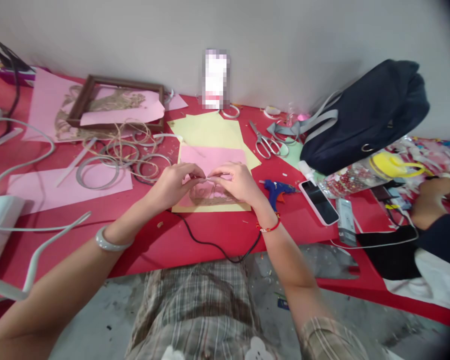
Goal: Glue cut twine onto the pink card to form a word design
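Right now, both hands are working close together over the middle of the red table (217, 235). The left hand (172, 186) and the right hand (234, 182) are curving inward, their fingertips (200, 172) pinching a narrow white strip (209, 178) from either side, with the two hands almost touching. The exact finger positions are partly hidden behind the hands, but neither hand is clenched into a fist or letting go.

The strip is hovering just above a pink paper sheet (210, 160), which is lying on overlapping yellow paper sheets (206, 131). A twine design (210, 196) is sitting on the pink sheet, directly beneath and just nearer than the fingers.

A bangle (112, 241) is circling the left wrist, and a red beaded bracelet (269, 226) is circling the right. A black cable (217, 250) is trailing across the table near the person's body.

Just right of the hands, a blue glue gun (276, 193) is lying on the table, with scissors (268, 142) farther off and a smartphone (318, 202) nearer the right. A navy bag (363, 117) is slumped at the far right. To the left, coils of twine (135, 160) are spreading near a wooden frame (97, 100). At the right edge, another person's hand (431, 202) is working separately among some cables.
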`<state>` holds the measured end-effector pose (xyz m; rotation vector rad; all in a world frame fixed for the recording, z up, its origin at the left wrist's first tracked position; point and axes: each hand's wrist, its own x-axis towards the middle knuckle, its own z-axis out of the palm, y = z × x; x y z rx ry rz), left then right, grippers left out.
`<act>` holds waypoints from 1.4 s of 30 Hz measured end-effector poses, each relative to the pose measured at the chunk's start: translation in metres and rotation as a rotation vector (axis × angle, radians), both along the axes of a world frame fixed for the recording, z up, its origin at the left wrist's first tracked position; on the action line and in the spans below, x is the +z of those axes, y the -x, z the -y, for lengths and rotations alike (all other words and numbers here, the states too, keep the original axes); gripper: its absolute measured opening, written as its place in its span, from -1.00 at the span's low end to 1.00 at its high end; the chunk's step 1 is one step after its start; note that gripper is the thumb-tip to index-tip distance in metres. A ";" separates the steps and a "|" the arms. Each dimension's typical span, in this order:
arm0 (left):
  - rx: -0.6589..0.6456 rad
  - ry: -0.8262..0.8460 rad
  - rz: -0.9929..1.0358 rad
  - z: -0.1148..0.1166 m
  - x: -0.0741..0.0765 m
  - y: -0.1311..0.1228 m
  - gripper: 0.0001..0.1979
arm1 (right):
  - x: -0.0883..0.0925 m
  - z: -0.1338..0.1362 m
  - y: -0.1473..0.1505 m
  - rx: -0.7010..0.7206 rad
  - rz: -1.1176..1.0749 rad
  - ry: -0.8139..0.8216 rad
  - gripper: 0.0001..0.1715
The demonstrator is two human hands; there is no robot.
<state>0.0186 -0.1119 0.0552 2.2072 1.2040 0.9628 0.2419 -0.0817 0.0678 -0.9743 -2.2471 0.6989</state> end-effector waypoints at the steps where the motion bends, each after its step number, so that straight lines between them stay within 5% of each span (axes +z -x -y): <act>1: 0.002 0.009 -0.005 0.000 0.000 0.001 -0.83 | -0.002 -0.001 0.001 0.006 -0.019 0.004 -0.91; 10: 0.203 0.062 -0.118 -0.007 0.006 0.025 -0.70 | -0.024 -0.002 0.004 -0.093 -0.143 0.035 -0.94; 23: 0.076 -0.057 -0.427 0.000 -0.007 0.018 -0.63 | -0.031 -0.001 0.011 -0.140 0.056 0.044 -0.94; 30: 0.137 -0.121 -0.684 0.035 0.002 -0.007 -0.50 | -0.033 -0.002 0.009 -0.149 0.098 0.045 -0.93; 42: 0.102 -0.062 -0.725 0.052 -0.005 -0.014 -0.36 | -0.039 -0.004 0.007 -0.131 0.076 0.074 -0.93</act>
